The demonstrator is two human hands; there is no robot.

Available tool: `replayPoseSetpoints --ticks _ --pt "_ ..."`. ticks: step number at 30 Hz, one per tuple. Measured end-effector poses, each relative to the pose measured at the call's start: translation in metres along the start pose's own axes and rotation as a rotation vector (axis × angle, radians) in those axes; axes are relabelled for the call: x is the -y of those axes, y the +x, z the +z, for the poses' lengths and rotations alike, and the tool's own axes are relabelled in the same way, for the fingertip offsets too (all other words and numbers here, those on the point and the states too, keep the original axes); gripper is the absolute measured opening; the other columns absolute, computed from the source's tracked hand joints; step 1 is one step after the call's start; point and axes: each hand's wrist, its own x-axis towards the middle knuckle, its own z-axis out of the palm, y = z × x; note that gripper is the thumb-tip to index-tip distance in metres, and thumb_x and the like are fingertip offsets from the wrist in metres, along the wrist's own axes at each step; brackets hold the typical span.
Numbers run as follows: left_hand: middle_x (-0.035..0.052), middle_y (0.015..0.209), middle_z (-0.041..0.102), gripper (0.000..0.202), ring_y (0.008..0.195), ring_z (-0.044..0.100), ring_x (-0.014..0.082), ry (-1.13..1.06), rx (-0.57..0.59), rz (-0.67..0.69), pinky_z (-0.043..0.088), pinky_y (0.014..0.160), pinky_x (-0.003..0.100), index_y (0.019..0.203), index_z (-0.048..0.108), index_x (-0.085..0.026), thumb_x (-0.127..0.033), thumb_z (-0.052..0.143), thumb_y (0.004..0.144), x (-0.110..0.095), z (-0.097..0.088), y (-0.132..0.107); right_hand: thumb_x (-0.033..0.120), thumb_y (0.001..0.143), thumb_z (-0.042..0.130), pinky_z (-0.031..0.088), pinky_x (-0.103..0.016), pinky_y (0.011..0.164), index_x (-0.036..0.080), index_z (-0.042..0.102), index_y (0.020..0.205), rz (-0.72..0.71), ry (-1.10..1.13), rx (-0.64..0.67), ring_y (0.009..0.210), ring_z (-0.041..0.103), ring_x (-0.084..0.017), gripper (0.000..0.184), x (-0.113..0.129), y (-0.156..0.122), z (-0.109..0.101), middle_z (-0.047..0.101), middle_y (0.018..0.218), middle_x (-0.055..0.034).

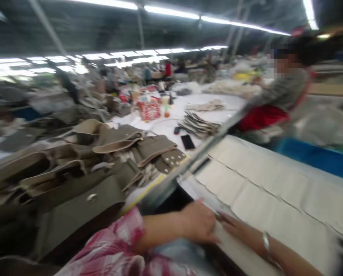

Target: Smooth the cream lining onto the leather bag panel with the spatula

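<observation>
My left hand (198,222) rests with fingers curled on the near edge of a long pale sheet of joined fabric panels (263,184). Beside it my right hand (237,228) lies flat on the same sheet, fingers stretched toward the left hand. A metal bracelet sits on that wrist. My left sleeve is red-and-white plaid. The frame is blurred, so I cannot see whether either hand pinches the fabric.
A heap of olive-brown garment pieces (102,161) covers the table to the left. A slanted metal bar (206,149) crosses the middle. A black phone (188,142) and stacked pieces (198,124) lie beyond. A person in red and grey (272,103) works at the right.
</observation>
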Motion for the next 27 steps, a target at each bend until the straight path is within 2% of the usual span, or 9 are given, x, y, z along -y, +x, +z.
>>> replayPoseSetpoints --ticks 1,3,5,8,11,14,17,22,27 --pt "0.0131 0.111 0.060 0.062 0.107 0.054 0.0239 -0.026 -0.084 -0.052 0.027 0.107 0.048 0.124 0.049 -0.010 -0.057 0.051 0.083 0.000 0.002 -0.001 0.055 0.090 0.043 0.054 -0.031 0.074 0.026 0.063 0.103 0.079 -0.037 0.053 0.089 0.062 -0.019 0.038 -0.005 -0.031 -0.023 0.063 0.102 -0.0079" --pt "0.0147 0.132 0.045 0.076 0.123 0.041 0.0237 -0.068 -0.193 -0.044 0.023 0.109 0.046 0.139 0.026 -0.009 -0.053 0.054 0.083 0.003 0.010 -0.002 0.053 0.093 0.037 0.053 -0.036 0.082 0.021 0.058 0.115 0.220 -0.112 0.122 0.097 0.060 -0.022 0.044 -0.003 -0.085 -0.061 0.062 0.109 -0.0094" --pt "0.0107 0.136 0.041 0.068 0.126 0.035 0.0239 -0.092 -0.255 0.069 0.017 0.110 0.048 0.137 0.029 -0.016 -0.047 0.057 0.084 -0.002 0.018 0.000 0.044 0.095 0.036 0.043 -0.044 0.097 0.018 0.049 0.125 0.312 -0.207 0.114 0.110 0.053 -0.024 0.042 0.013 -0.127 -0.084 0.056 0.120 -0.0104" --pt "0.0061 0.120 0.054 0.045 0.112 0.046 0.0208 -0.128 -0.263 0.252 0.029 0.102 0.041 0.124 0.045 -0.020 -0.037 0.058 0.085 -0.028 0.029 0.006 0.039 0.092 0.049 0.032 -0.051 0.104 0.021 0.049 0.123 0.340 -0.329 0.043 0.117 0.046 -0.025 0.036 0.042 -0.176 -0.082 0.053 0.124 -0.0089" --pt "0.0057 0.107 0.058 0.034 0.097 0.051 0.0192 -0.127 -0.232 0.323 0.040 0.084 0.034 0.118 0.048 -0.019 -0.030 0.054 0.087 -0.055 0.038 0.017 0.033 0.089 0.055 0.030 -0.052 0.104 0.021 0.056 0.113 0.319 -0.370 -0.038 0.116 0.046 -0.025 0.027 0.059 -0.208 -0.055 0.056 0.119 -0.0082" --pt "0.0055 0.099 0.059 0.022 0.091 0.051 0.0191 -0.104 -0.246 0.315 0.041 0.079 0.034 0.109 0.053 -0.017 -0.027 0.049 0.090 -0.064 0.044 0.026 0.022 0.089 0.055 0.030 -0.051 0.103 0.020 0.062 0.098 0.304 -0.387 -0.223 0.113 0.049 -0.025 0.012 0.063 -0.219 -0.030 0.061 0.110 -0.0073" --pt "0.0042 0.097 0.059 0.017 0.093 0.051 0.0177 -0.111 -0.280 0.336 0.041 0.082 0.033 0.103 0.056 -0.018 -0.025 0.046 0.092 -0.062 0.048 0.026 0.017 0.088 0.057 0.031 -0.050 0.103 0.019 0.064 0.092 0.307 -0.392 -0.349 0.110 0.051 -0.024 0.009 0.063 -0.218 -0.021 0.061 0.109 -0.0070" --pt "0.0021 0.105 0.060 0.015 0.100 0.050 0.0160 -0.132 -0.272 0.334 0.041 0.087 0.031 0.101 0.057 -0.018 -0.019 0.047 0.091 -0.062 0.047 0.021 0.015 0.085 0.059 0.033 -0.051 0.102 0.019 0.063 0.102 0.317 -0.352 -0.396 0.108 0.052 -0.025 0.018 0.065 -0.221 -0.022 0.060 0.110 -0.0084" --pt "-0.0004 0.110 0.059 0.012 0.099 0.049 0.0168 -0.129 -0.229 0.343 0.040 0.085 0.031 0.096 0.058 -0.018 -0.019 0.047 0.091 -0.065 0.045 0.024 0.012 0.086 0.056 0.035 -0.050 0.100 0.019 0.062 0.088 0.329 -0.296 -0.425 0.104 0.054 -0.024 0.009 0.064 -0.221 -0.019 0.062 0.105 -0.0077"
